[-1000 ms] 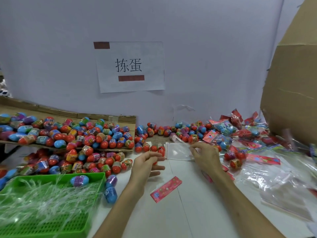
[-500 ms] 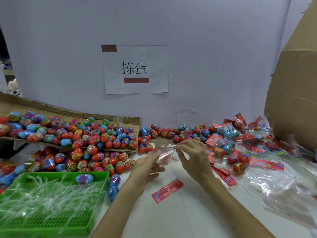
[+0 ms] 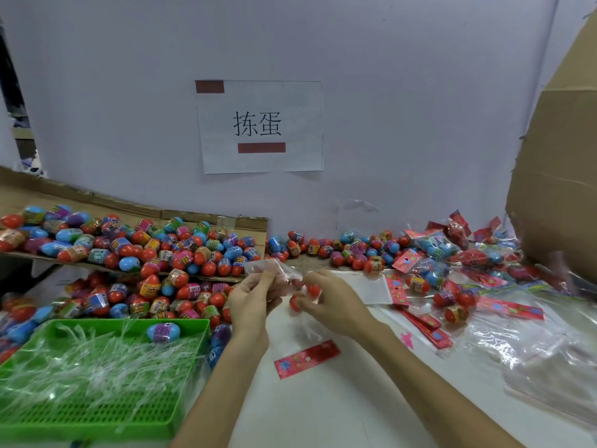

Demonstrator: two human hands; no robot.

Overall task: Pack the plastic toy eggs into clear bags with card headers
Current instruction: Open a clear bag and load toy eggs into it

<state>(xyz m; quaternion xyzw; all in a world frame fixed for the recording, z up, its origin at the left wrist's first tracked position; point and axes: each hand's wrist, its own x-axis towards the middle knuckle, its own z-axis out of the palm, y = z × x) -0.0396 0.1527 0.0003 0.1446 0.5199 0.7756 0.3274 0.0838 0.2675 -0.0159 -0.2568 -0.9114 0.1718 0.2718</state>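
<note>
left hand pinches clear bag | right hand grips red eggs, apparently two

White table bears loose eggs, card headers, seemingly clear bags.

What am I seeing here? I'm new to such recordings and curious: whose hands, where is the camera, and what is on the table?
There is no machine: a person works with bare hands. The picture comes from a camera worn on the head, looking forward and down. The left hand pinches a clear bag. The right hand grips small red eggs at its mouth, though blur hides whether they are inside. On the table lie loose eggs in heaps, a green tray of clear strips with one blue egg, a red card header, and filled bags on the right.
</note>
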